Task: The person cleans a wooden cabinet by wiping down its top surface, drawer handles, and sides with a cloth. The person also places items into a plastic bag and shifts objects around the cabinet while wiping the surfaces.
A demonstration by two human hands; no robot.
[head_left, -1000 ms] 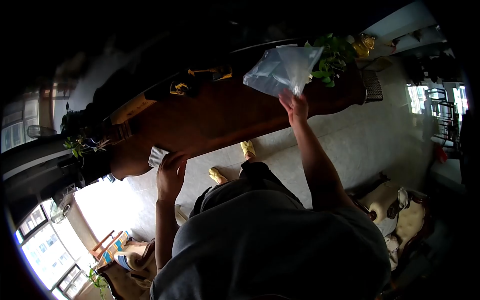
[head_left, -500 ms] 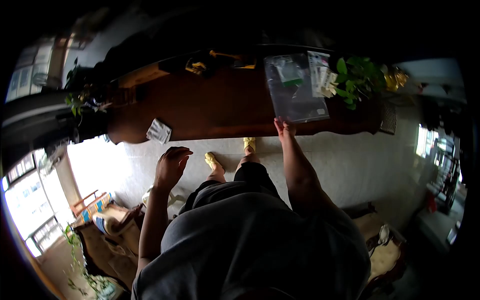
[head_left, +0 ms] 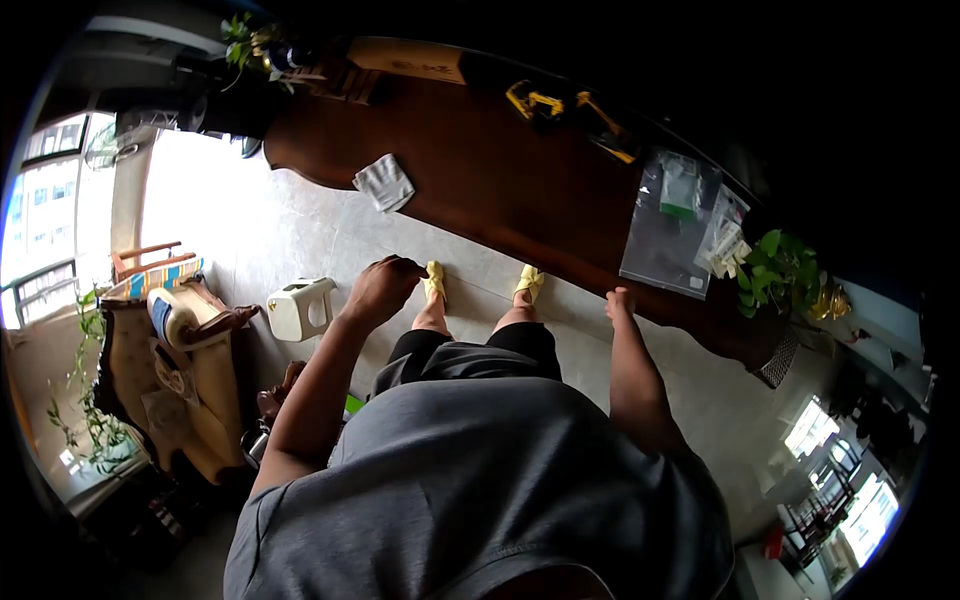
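My left hand [head_left: 382, 290] hangs in the air over the floor, below the table's left part. Its fingers are loosely bent, stretching to the right, and nothing shows in them. Closest to it on the table is a folded grey-white cloth [head_left: 385, 183] at the front edge. My right hand [head_left: 620, 302] is by the table's front edge, fingers lightly curled and seemingly empty. Just beyond it lies a clear plastic bag [head_left: 655, 245], apart from the fingers. A small packet with a green strip [head_left: 680, 190] lies on or in the bag's upper part.
The dark wooden table [head_left: 500, 180] runs across the view. Yellow toy construction vehicles [head_left: 535, 102], a wooden box [head_left: 408, 58], papery packets [head_left: 722, 240] and a leafy plant [head_left: 775, 270] stand along it. A white stool [head_left: 300, 308] and a cushioned sofa [head_left: 170, 400] are to the left.
The view has turned and shifted, so the table now slants down to the right. My right hand has come away from the plastic bag's edge. My left hand's fingers have bent more.
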